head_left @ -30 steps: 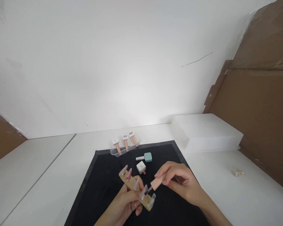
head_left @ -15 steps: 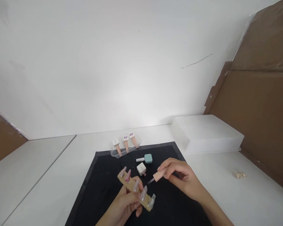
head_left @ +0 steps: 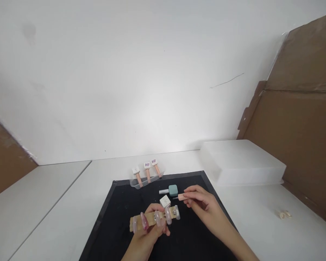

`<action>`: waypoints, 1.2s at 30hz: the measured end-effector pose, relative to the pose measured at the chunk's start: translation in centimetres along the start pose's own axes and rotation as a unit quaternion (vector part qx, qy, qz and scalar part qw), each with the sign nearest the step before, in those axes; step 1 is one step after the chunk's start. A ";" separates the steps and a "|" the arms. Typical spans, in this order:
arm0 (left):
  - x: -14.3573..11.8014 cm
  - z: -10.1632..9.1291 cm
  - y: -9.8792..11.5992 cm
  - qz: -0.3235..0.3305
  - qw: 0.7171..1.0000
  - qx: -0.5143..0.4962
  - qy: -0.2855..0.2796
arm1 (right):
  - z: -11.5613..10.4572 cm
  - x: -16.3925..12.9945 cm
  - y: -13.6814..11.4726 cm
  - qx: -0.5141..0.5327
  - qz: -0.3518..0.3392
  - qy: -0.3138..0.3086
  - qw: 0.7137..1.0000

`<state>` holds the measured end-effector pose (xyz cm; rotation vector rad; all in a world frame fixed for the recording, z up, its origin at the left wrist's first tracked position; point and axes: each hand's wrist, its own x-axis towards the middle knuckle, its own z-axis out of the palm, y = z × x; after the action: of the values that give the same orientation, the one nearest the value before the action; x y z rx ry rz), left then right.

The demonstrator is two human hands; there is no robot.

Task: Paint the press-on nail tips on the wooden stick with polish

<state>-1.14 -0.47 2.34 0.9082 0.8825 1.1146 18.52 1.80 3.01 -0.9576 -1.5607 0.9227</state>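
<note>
Gripping the tan stick (head_left: 150,219) that bears 5 nail tips (head_left: 158,219), the left hand (head_left: 146,240) has its fingers closed around the middle; the right hand (head_left: 208,208) pinches a pink-handled brush (head_left: 182,197), apart from the tips. Coating the tips seems the step in hand; a stroke calls for bringing the bristles nearer the left fingers. Beyond those fingers, a white bottle (head_left: 165,201) and a green bottle (head_left: 173,190) crowd the brush; farther off, 3 bottles (head_left: 147,166) rest in a clear tray (head_left: 133,185).
</note>
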 end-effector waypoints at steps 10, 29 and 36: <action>-0.2 -0.2 0.1 -0.022 0.998 -0.033 -0.040 | 1.7 -0.9 -1.8 -0.055 -0.033 -0.081 0.995; -0.7 0.2 1.0 -0.065 0.995 -0.041 -0.059 | 2.9 -1.7 -1.0 -0.121 -0.099 -0.058 0.986; 0.2 -0.4 0.7 -0.048 0.994 -0.097 0.001 | 2.5 -1.4 0.4 -0.226 -0.086 0.017 0.970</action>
<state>-1.71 -0.12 2.84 0.6977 0.7965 1.0971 16.34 0.48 1.76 -1.1214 -1.8326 0.4304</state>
